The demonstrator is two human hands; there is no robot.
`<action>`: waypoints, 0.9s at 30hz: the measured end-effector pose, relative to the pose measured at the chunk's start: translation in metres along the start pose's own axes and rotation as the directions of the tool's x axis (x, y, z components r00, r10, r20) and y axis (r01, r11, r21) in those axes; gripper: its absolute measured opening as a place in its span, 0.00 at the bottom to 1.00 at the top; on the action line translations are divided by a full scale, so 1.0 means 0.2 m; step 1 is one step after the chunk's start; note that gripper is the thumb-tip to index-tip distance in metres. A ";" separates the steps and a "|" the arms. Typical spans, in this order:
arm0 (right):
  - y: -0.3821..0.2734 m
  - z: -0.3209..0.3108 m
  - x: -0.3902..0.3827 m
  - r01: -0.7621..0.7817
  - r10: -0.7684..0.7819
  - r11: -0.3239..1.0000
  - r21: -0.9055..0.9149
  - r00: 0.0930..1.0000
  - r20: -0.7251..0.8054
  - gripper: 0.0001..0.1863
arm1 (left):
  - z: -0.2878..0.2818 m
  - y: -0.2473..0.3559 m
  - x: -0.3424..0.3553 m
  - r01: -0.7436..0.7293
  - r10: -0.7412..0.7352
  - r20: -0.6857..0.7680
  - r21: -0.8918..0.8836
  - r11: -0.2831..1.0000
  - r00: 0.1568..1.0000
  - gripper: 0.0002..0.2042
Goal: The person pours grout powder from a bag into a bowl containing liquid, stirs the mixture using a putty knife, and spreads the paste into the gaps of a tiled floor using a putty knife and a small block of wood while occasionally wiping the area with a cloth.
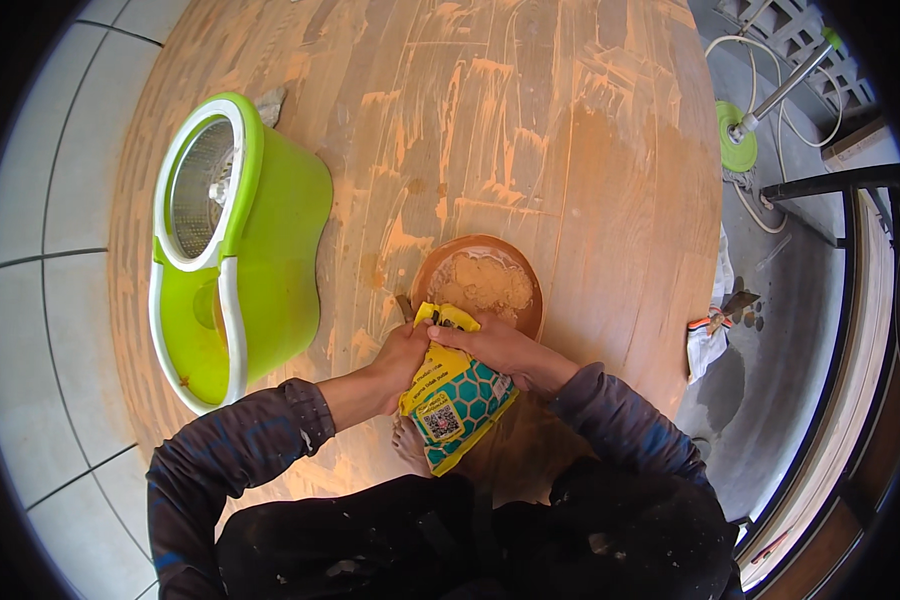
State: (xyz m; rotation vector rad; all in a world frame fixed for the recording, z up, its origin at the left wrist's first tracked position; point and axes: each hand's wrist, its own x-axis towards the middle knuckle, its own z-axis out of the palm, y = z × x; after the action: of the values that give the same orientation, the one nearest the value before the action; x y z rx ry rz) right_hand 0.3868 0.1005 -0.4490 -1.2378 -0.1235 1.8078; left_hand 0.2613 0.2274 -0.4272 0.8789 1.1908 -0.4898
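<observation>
Bag, yellow with a teal honeycomb panel: located directly in front of your body, its top end over the near rim of the brown dish. Your left hand grasps the upper left edge, fingers curled around it; your right hand grips the upper right edge. Both thumbs meet near the top, a hold that probably gives you even control of the bag's mouth. Whether that mouth is open cannot be told; your thumbs cover part of it.

The dish holds a mound of tan powder. Its position close beneath the bag's top likely keeps loose material within the rim. The dish rests on the wood-patterned floor, which carries streaks of orange residue.

To your left stands the green mop bucket, apart from the dish, presumably leaving your forearms room. Its metal spin basket faces upward.
</observation>
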 end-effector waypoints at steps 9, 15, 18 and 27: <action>0.10 0.05 0.04 0.075 -0.066 0.995 0.059 0.988 -0.140 0.26 | 0.04 0.00 -0.05 -0.010 0.004 -0.072 -0.083 0.996 0.997 0.16; 0.07 0.06 -0.04 0.000 0.020 0.993 0.116 0.985 -0.170 0.22 | 0.05 -0.03 -0.09 -0.068 0.069 -0.003 0.022 0.997 0.998 0.16; 0.16 0.04 0.01 0.092 -0.078 0.993 0.078 0.982 -0.174 0.23 | 0.04 -0.07 -0.07 -0.123 0.117 0.048 0.134 0.983 0.992 0.16; 0.20 -0.04 -0.17 -0.059 0.068 0.991 0.121 0.995 -0.069 0.25 | 0.09 -0.08 -0.13 -0.042 0.037 0.036 0.143 0.989 0.999 0.16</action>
State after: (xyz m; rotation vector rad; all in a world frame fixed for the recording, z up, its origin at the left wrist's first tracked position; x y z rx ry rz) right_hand 0.3709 0.0496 -0.4505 -1.2332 0.0645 1.7945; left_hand 0.2508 0.2011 -0.4058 1.0127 1.1160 -0.5612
